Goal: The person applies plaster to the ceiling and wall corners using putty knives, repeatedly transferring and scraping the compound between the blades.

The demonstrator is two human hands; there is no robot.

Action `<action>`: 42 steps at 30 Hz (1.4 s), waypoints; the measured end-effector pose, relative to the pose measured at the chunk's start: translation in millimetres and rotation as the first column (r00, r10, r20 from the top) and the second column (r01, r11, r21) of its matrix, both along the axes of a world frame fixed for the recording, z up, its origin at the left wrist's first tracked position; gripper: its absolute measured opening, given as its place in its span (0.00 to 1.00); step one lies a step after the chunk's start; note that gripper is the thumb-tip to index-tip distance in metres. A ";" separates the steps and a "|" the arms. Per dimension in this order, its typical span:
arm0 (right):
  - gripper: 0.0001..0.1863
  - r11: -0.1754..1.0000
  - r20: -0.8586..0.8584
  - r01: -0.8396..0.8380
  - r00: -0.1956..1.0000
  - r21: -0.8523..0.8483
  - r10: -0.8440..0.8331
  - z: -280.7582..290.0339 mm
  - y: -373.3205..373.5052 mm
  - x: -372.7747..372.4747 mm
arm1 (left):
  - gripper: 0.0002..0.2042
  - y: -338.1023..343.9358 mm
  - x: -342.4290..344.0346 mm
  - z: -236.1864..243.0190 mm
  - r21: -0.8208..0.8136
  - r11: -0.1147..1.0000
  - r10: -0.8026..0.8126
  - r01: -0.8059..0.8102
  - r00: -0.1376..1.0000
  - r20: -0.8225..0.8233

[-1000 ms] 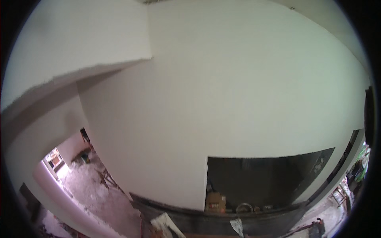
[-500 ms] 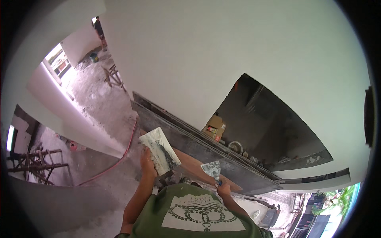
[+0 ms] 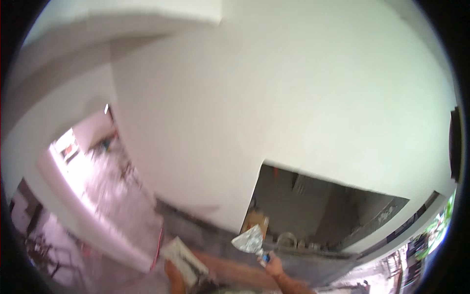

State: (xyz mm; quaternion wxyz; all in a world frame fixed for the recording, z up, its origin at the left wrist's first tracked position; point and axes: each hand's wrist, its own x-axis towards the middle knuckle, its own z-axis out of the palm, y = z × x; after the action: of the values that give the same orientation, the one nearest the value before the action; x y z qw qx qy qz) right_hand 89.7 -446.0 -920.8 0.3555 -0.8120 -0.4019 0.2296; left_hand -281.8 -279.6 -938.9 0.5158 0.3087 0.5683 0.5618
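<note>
Two hands, each closed round one tool: the left hand (image 3: 174,277) clasps a rectangular, pale-smeared board (image 3: 183,257); the right hand (image 3: 274,265) grips a blue-handled scraper (image 3: 248,240) — flared, mottled blade raised. Beyond: one reddish plank (image 3: 235,269), one smooth wall (image 3: 293,103) — its single angular opening (image 3: 308,210) showing one cardboard box (image 3: 258,221).

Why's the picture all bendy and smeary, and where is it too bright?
Head view: edges of the white wall curve, because the lens is a wide fisheye; head view: the left hand and pale board look smeared, probably motion blur; head view: glare washes out part of the floor at the left; head view: the corners are black.
</note>
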 end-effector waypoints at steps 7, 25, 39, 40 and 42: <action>0.19 0.650 -0.014 -0.039 0.997 0.759 0.076 219.6 167.7 14.6 | 0.20 115.0 33.5 58.9 0.026 0.978 -0.208 0.207 0.959 0.192; 0.13 0.238 -0.028 -0.025 0.976 0.971 0.214 735.2 342.8 -86.4 | 0.20 195.3 -2.3 79.4 0.079 0.899 -0.434 0.432 0.848 0.303; 0.06 0.241 -0.130 0.073 0.965 0.968 0.229 804.4 376.6 -86.0 | 0.20 211.2 -22.7 86.4 0.029 0.876 -0.465 0.482 0.825 0.321; 0.06 0.225 -0.091 0.027 0.956 0.974 0.280 807.2 371.0 -90.7 | 0.20 211.7 -22.5 85.8 0.027 0.875 -0.466 0.484 0.824 0.323; 0.06 0.167 -0.072 0.016 0.939 0.986 0.337 811.4 355.4 -108.7 | 0.21 211.6 -23.2 82.8 0.032 0.872 -0.471 0.488 0.820 0.327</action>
State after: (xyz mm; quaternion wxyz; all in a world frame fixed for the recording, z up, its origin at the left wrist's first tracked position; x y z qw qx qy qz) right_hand -19.0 -90.6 -109.4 0.8150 -0.3089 -0.4856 0.0672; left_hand -305.0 -68.0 -856.1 0.7346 0.3311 0.3943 0.4418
